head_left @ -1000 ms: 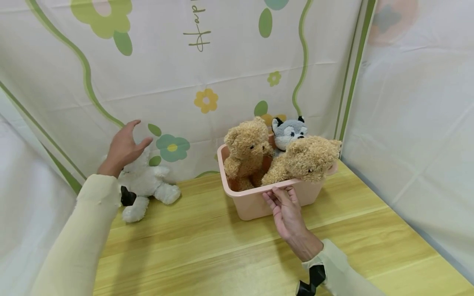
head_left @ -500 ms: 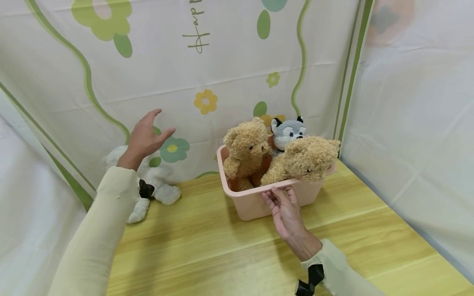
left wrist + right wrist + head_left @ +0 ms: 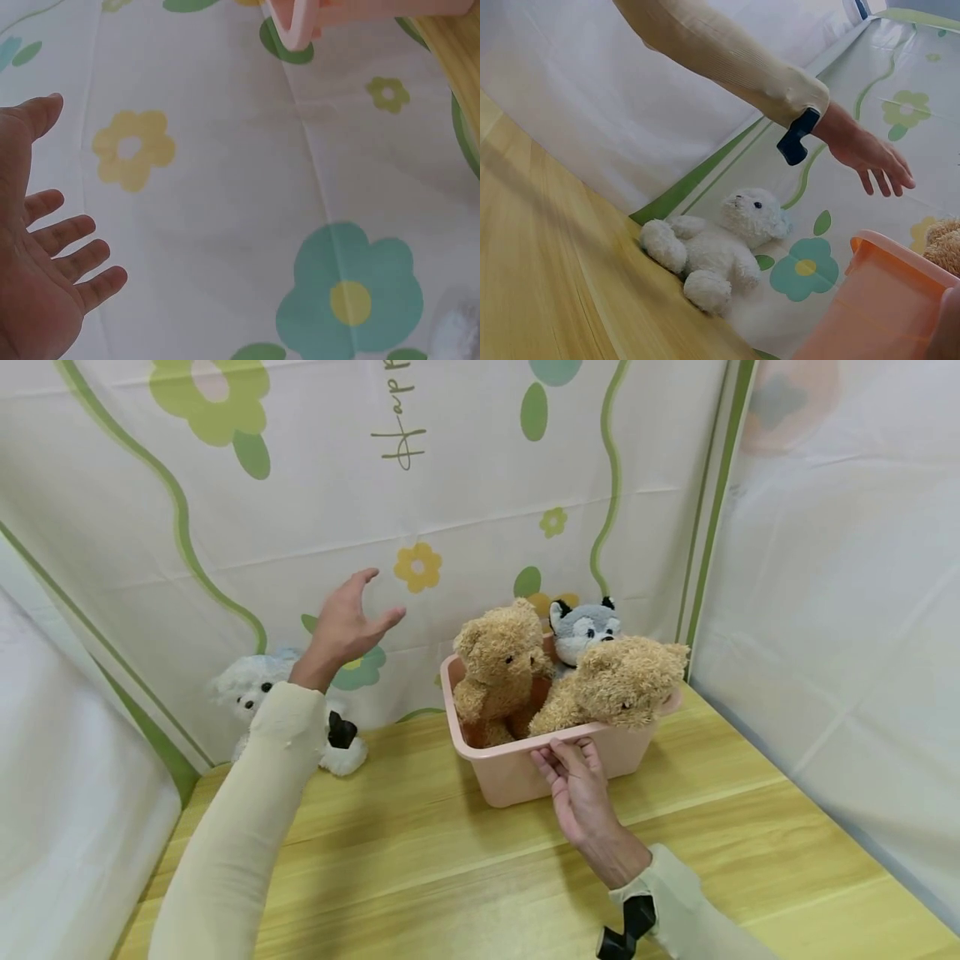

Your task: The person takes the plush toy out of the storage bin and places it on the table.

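Note:
My left hand hangs in the air left of the pink bin, fingers spread and holding nothing; the left wrist view shows its palm and parted fingers. My right hand pinches the front rim of the pink bin. Inside the bin sit a tan teddy bear on the left, a second tan teddy bear leaning over the front right rim, and a grey husky plush behind. A white plush bear sits at the back left, partly hidden by my left forearm in the head view.
The wooden table runs up to a white flower-printed cloth at the back. White cloth walls stand on both sides. Black wrist mounts are on my sleeves.
My left hand has moved right, away from above the white plush bear towards the bin, uncovering the bear's face. My right hand and the bin have stayed in place.

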{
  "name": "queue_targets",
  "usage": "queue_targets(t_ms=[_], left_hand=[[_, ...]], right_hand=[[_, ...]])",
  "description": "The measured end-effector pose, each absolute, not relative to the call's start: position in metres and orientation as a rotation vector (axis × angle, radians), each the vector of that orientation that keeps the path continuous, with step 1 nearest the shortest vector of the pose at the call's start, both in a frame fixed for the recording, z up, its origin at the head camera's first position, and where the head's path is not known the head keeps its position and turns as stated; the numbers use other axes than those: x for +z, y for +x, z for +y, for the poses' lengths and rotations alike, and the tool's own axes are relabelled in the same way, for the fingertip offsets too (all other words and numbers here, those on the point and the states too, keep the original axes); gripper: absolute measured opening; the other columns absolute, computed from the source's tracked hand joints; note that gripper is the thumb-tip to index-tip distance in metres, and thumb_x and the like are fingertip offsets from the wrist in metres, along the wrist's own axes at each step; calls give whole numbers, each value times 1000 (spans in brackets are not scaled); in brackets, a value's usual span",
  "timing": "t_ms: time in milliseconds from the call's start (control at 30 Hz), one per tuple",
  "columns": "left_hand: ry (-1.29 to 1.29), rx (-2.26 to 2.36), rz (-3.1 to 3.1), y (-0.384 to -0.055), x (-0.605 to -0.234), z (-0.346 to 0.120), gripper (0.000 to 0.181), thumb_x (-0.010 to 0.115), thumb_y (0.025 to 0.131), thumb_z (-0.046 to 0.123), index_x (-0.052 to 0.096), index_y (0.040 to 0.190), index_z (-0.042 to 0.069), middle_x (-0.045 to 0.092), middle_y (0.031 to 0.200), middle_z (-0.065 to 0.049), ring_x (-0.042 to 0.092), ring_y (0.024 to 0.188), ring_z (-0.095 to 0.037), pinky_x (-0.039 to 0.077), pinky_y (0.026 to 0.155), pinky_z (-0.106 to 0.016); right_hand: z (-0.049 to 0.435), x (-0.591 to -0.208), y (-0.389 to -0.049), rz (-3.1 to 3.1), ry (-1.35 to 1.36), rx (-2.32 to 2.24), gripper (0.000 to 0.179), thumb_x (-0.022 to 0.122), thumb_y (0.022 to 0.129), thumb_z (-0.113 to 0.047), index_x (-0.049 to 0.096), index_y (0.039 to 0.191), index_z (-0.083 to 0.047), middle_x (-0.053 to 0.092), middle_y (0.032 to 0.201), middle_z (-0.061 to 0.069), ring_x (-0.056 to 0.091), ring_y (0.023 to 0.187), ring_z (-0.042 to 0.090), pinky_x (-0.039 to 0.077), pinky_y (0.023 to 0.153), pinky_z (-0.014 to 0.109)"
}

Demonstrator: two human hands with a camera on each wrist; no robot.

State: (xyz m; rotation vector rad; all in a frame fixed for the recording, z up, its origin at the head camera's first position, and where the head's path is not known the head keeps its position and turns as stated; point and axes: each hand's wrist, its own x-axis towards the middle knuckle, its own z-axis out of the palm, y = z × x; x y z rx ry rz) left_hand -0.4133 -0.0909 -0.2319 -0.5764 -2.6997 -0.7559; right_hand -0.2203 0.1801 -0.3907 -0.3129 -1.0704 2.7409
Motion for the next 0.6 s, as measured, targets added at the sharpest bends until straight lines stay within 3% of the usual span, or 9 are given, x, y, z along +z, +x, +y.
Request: queue_targets(t_ms=[600], left_hand=[[-724,-797,-2724,-413,-245,-26,76,59,95,48,30,154,9,36,157,-13,33,145,-33,31,117,-49]], right_hand=[[180,-390,-220,-1070,-309,2734,11,51,101,-5,45,96,-12,58,92,0,61,87,11,54,92,24]])
